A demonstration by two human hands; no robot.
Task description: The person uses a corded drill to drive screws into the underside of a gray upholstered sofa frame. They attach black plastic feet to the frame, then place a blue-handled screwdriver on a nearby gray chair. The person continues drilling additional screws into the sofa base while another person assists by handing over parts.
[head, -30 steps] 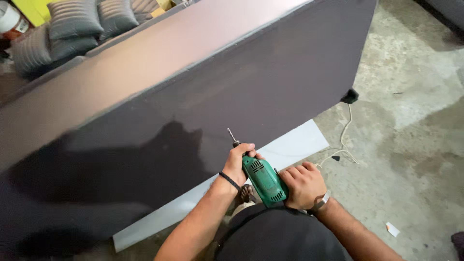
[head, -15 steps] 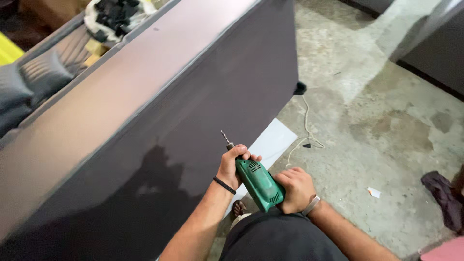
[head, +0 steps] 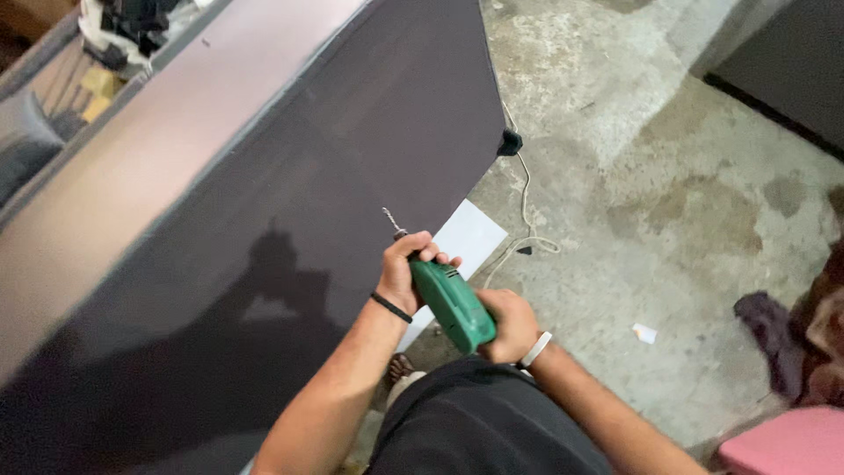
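A green electric drill [head: 454, 305] sits between both hands, low and near the middle of the scene; the left hand [head: 406, 269] is clenched around its front end, just behind the chuck, a dark band on that wrist; the right hand [head: 507, 325] is clenched on the rear of the body, a pale watch strap at its wrist. The drill bit [head: 389, 220] juts out past the left grip — up and to the left — its tip at or just off the face of a large dark upholstered panel [head: 290, 202]; whether it touches cannot be told. A white sheet [head: 466, 237] lies on the concrete floor [head: 633, 202] just beyond the hands; a pale cord [head: 526, 189] runs along the floor to the far right of it, towards a small black foot at the panel's corner.
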